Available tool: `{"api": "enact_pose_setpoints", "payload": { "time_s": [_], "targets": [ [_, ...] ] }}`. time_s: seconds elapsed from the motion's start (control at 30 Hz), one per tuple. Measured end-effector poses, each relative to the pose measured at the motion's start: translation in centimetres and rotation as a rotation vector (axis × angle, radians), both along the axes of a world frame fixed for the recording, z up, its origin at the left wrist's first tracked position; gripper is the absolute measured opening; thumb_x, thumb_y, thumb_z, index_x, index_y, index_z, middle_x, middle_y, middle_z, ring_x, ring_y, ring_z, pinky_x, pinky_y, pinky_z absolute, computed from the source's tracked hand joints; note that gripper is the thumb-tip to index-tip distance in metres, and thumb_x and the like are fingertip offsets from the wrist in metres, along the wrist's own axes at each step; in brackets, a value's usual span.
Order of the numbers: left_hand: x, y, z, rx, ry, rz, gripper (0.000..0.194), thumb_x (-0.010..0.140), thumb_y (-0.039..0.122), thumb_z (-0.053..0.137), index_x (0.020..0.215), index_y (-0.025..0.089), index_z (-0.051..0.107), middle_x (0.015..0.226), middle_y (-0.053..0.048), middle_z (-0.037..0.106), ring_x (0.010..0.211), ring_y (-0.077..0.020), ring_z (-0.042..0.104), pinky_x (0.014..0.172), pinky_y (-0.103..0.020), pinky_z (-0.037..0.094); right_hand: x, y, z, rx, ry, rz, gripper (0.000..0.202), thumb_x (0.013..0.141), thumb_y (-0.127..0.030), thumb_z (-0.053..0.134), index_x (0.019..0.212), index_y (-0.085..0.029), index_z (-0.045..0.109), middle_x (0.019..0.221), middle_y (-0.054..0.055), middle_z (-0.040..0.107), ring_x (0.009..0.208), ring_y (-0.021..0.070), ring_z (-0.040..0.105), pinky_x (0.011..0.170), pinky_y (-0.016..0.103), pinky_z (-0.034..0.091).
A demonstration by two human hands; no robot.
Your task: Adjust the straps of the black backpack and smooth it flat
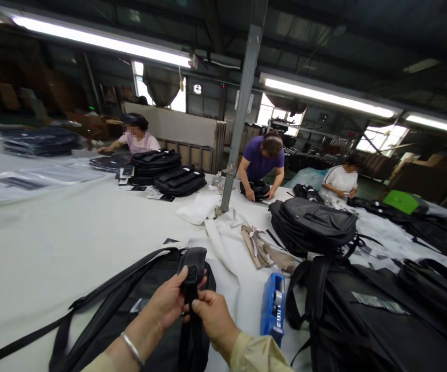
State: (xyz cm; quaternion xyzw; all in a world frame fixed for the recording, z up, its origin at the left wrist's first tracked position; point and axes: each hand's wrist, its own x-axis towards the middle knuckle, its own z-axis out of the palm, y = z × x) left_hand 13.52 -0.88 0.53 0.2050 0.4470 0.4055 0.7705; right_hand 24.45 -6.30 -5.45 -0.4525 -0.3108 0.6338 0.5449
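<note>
Both hands meet at the lower centre of the view: the left hand (169, 304), a metal bangle (132, 349) on its wrist, and the right hand (212, 316), emerging from a beige sleeve (255, 355), are each closed in a pinch on the black webbing strap (190, 295) of a black backpack (130, 305). That backpack lies flat on the white table (64, 243) directly under and to the left of the hands, its padded handle loop (194, 261) standing just above the fingertips and its long shoulder strap (25, 338) trailing away to the left. Just to the right of the right hand stands a blue tape dispenser (273, 307); beyond it, further right, lie more black backpacks (378, 315), and a stacked pile of backpacks (312, 225) rests farther off, up and to the right. Ahead of the hands lie folded white cloths (202, 207) and beige paper pieces (260, 250) at the foot of a steel post (239, 119). Three other people work at the far edge of the table, well apart from the hands. As to progress, the strap work appears to be in mid-course: the strap is gripped but whether it is being threaded, tightened or checked cannot be told, and the neighbouring bags give no sign of which are finished.
</note>
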Motion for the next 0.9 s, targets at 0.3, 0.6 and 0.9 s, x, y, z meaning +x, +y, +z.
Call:
{"api": "enact_pose_setpoints", "payload": {
  "time_s": [0.3, 0.6, 0.9],
  "targets": [
    [-0.5, 1.4, -0.9, -0.014, -0.013, -0.065, 0.043, 0.096, 0.047, 0.053, 0.105, 0.008, 0.069, 0.081, -0.015, 0.074, 0.031, -0.0049, 0.039, 0.027, -0.016, 0.026, -0.5, 2.2, 1.1, 0.083, -0.034, 0.01, 0.035, 0.069, -0.046, 0.074, 0.073, -0.012, 0.067, 0.067, 0.008, 0.072, 0.051, 0.0148, 0.061, 0.057, 0.028, 0.048],
    [-0.8, 4.7, 0.8, 0.047, -0.116, 0.056, 0.028, 0.098, 0.029, 0.054, 0.107, 0.006, 0.068, 0.106, -0.019, 0.075, 0.079, -0.0238, 0.075, 0.063, -0.033, 0.063, -0.6, -2.9, -4.9, -0.138, -0.031, 0.076, 0.051, 0.063, -0.058, 0.077, 0.08, -0.014, 0.058, 0.077, 0.012, 0.073, 0.054, 0.0167, 0.065, 0.051, 0.025, 0.045],
    [-0.3, 5.7, 0.5, 0.046, -0.114, 0.054, 0.027, 0.099, 0.027, 0.051, 0.105, 0.005, 0.067, 0.102, -0.018, 0.076, 0.072, -0.0214, 0.075, 0.051, -0.025, 0.058, 0.8, -2.9, -6.8, 0.086, -0.479, 0.149, 0.038, 0.063, -0.045, 0.081, 0.052, -0.017, 0.057, 0.117, 0.01, 0.066, 0.107, 0.025, 0.061, 0.093, 0.036, 0.045]
  ]
}}
